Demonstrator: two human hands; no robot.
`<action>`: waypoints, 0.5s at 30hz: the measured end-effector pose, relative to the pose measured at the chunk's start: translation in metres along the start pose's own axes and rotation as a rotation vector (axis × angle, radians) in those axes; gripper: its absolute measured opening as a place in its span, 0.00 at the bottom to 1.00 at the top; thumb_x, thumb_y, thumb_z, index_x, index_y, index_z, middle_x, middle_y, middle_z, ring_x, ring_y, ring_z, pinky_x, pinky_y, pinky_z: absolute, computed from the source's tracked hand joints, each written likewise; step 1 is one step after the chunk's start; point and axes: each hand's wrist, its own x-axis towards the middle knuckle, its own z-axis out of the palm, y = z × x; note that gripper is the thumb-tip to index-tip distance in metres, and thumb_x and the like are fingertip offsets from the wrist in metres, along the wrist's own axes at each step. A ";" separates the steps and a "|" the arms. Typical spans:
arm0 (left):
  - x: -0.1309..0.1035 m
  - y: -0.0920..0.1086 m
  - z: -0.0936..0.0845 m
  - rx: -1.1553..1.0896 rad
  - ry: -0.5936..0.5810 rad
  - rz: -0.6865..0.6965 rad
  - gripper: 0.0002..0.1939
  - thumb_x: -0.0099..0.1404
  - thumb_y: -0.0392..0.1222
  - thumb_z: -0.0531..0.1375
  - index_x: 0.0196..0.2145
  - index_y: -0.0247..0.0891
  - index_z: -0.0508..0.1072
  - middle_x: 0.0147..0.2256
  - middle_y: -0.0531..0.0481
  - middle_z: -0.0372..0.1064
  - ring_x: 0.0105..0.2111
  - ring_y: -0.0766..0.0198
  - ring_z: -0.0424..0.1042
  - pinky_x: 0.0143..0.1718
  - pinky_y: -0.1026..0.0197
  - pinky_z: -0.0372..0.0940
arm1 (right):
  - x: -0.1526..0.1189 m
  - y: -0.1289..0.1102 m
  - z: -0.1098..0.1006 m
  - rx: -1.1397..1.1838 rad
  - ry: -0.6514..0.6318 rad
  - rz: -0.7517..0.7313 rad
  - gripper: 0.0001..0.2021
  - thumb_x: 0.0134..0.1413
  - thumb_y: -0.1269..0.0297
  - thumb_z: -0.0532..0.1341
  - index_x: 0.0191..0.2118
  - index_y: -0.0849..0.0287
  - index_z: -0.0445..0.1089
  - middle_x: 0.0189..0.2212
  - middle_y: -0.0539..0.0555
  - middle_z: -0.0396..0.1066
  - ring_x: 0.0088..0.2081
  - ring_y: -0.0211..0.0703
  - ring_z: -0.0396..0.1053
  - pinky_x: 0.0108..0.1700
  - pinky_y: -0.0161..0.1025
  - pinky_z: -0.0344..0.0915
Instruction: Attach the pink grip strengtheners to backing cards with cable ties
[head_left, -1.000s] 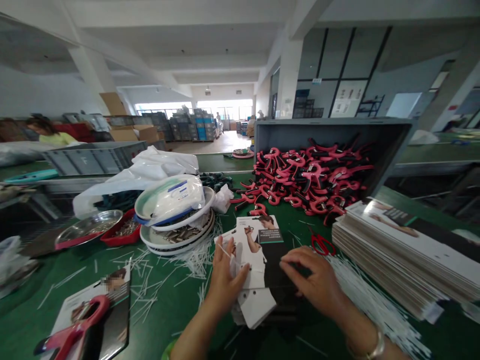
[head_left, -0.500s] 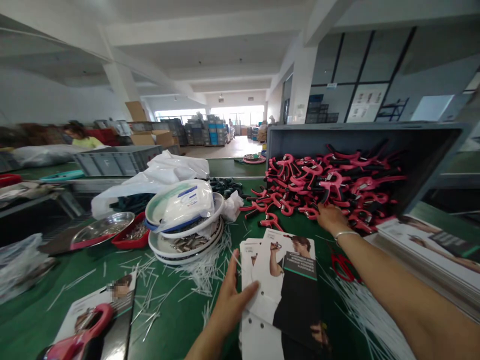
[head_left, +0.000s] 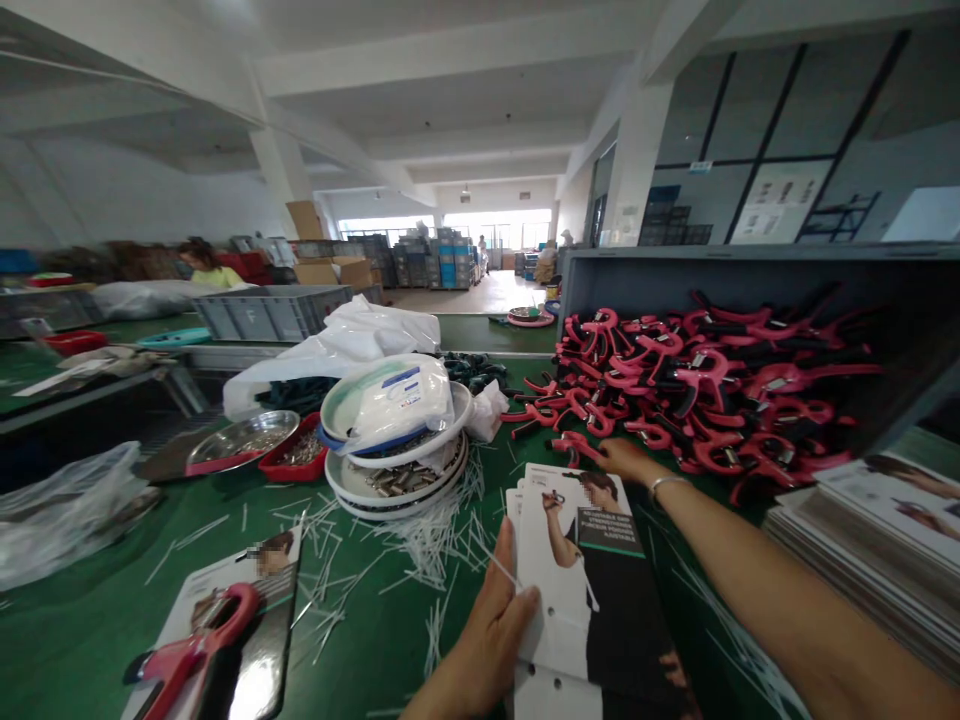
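Observation:
My left hand point(head_left: 499, 625) grips the left edge of a small stack of printed cards point(head_left: 559, 590), thumb on top. A thin white strip point(head_left: 501, 562) lies across by its fingers. The top card shows a person and a dark panel. Beyond the stack, my right hand point(head_left: 628, 463) is closed at the near end of a pink and black hand grip strengthener point(head_left: 571, 446), its fingertips partly hidden. That strengthener lies on the green table at the front of a heap of the same kind point(head_left: 705, 375), which spills from a tipped grey crate point(head_left: 757, 256).
At left, another strengthener point(head_left: 199, 640) rests on a card point(head_left: 274, 600). Stacked bowls point(head_left: 397, 505) with metal parts, a red tray point(head_left: 296, 450) and a metal dish point(head_left: 244, 440) stand behind scattered white strips point(head_left: 427, 545). More cards point(head_left: 862, 530) are piled at right.
My right hand has moved left from the heap to the single strengthener at its front. My left hand stays on the cards. The view has turned slightly left.

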 end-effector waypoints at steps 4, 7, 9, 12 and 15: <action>-0.001 0.000 0.001 0.077 -0.012 0.024 0.37 0.64 0.46 0.51 0.66 0.40 0.39 0.66 0.52 0.29 0.65 0.56 0.27 0.65 0.51 0.30 | -0.042 0.016 -0.045 0.079 0.136 0.010 0.19 0.63 0.58 0.47 0.40 0.66 0.71 0.28 0.53 0.72 0.29 0.39 0.69 0.29 0.35 0.64; -0.001 -0.001 0.004 0.105 -0.030 0.030 0.38 0.63 0.46 0.51 0.66 0.36 0.37 0.66 0.50 0.25 0.65 0.56 0.27 0.65 0.52 0.30 | -0.090 0.008 -0.069 0.136 0.181 -0.038 0.24 0.63 0.55 0.42 0.46 0.63 0.70 0.24 0.51 0.72 0.24 0.39 0.68 0.23 0.34 0.59; -0.002 -0.001 0.006 0.116 -0.028 0.054 0.38 0.64 0.46 0.50 0.66 0.36 0.37 0.66 0.51 0.25 0.65 0.57 0.26 0.64 0.51 0.29 | -0.123 -0.009 -0.072 0.173 0.229 -0.152 0.22 0.60 0.54 0.45 0.47 0.60 0.69 0.28 0.52 0.74 0.26 0.40 0.70 0.26 0.34 0.62; -0.004 -0.001 0.007 0.123 0.014 0.113 0.35 0.65 0.45 0.50 0.65 0.38 0.41 0.66 0.50 0.28 0.65 0.56 0.29 0.64 0.49 0.30 | -0.166 -0.040 -0.062 0.090 0.333 -0.297 0.18 0.56 0.60 0.48 0.45 0.58 0.71 0.37 0.54 0.76 0.36 0.44 0.73 0.37 0.37 0.66; -0.005 -0.004 0.009 0.146 0.047 0.136 0.34 0.65 0.45 0.50 0.65 0.36 0.44 0.66 0.47 0.30 0.65 0.55 0.31 0.65 0.49 0.33 | -0.196 -0.067 -0.041 -0.051 0.393 -0.310 0.19 0.55 0.65 0.48 0.46 0.59 0.71 0.39 0.58 0.75 0.37 0.46 0.73 0.40 0.40 0.66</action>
